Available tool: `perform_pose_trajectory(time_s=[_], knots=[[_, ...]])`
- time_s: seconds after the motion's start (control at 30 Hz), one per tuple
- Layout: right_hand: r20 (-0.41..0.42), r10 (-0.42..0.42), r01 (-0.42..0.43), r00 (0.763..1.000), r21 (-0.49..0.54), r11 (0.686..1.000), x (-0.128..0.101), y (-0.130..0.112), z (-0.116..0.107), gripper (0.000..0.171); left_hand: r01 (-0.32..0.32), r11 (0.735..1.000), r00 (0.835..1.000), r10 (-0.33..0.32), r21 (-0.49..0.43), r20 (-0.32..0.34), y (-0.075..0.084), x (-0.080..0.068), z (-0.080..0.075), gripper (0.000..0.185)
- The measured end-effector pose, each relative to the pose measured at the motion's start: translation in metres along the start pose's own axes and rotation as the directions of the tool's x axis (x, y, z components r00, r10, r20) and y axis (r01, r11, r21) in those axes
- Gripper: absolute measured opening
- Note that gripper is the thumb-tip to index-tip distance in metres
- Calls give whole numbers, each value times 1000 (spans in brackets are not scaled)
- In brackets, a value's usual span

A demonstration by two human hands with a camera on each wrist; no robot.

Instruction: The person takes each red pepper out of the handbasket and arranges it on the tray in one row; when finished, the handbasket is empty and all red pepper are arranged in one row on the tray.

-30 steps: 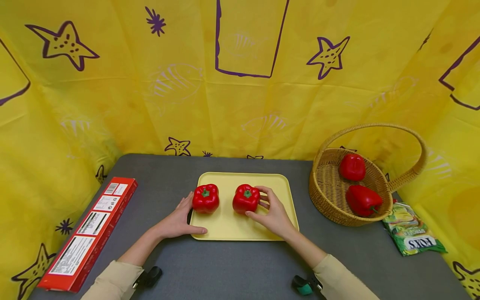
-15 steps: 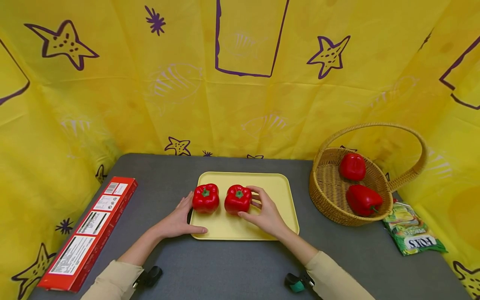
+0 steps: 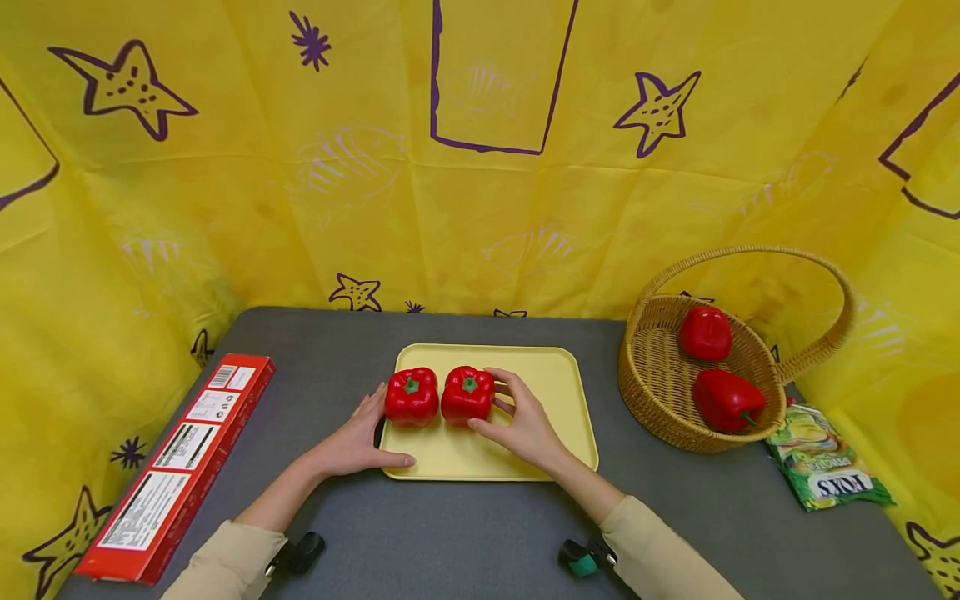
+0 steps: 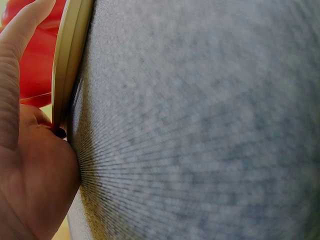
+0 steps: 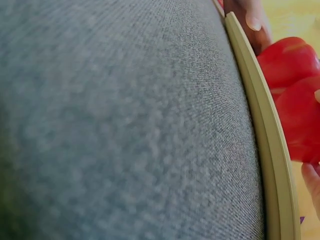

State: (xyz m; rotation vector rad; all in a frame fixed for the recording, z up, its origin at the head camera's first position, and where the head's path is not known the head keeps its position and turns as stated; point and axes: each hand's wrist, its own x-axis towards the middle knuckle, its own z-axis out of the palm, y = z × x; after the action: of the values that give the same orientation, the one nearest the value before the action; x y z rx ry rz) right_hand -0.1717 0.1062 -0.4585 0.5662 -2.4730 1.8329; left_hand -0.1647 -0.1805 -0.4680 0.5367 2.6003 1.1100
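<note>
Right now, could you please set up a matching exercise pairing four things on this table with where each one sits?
Things:
1. Two upright red peppers
2. Two red peppers lying loose
3. Red carton
4. Green snack packet

Places:
A. On the table's left edge
B. Inside the wicker basket
C. On the table just right of the basket
D. Side by side on the yellow tray

Pairs: 1-D, 2-B, 3-A, 4-C

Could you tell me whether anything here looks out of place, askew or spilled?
Nothing stands out. Two red peppers stand upright on the yellow tray, two more lie in the basket, and nothing is spilled.
</note>
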Motion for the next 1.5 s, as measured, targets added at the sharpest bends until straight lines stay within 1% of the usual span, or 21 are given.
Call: perform_pose_trajectory(time_s=[0.3, 0.53, 0.6, 0.83, 1.1, 1.33, 1.5], knots=[[16, -4, 4, 1000, 1, 1000, 1, -1, 1, 70, -8, 1000, 1000, 8, -2, 2, -1, 0, 1, 117], [89, -14, 11, 996, 36, 999, -5, -33, -4, 71, -5, 1000, 1000, 5, -3, 4, -1, 0, 1, 117], [97, -17, 14, 995, 31, 999, -5, -33, -4, 72, -7, 1000, 1000, 7, -4, 3, -1, 0, 1, 117], [111, 12, -13, 994, 13, 1000, -5, -35, -5, 77, -5, 1000, 1000, 5, -3, -4, -2, 1, 1, 117], [123, -9, 2, 992, 52, 999, -4, -34, -2, 75, -8, 1000, 1000, 8, -2, -4, -4, 1, 1, 116], [109, 2, -11, 994, 83, 996, -3, -34, -1, 73, -13, 1000, 1000, 13, -2, -3, -3, 1, 1, 116], [109, 6, -15, 994, 85, 996, -3, -34, 0, 73, -10, 1000, 1000, 10, 0, -6, -3, 0, 1, 115]])
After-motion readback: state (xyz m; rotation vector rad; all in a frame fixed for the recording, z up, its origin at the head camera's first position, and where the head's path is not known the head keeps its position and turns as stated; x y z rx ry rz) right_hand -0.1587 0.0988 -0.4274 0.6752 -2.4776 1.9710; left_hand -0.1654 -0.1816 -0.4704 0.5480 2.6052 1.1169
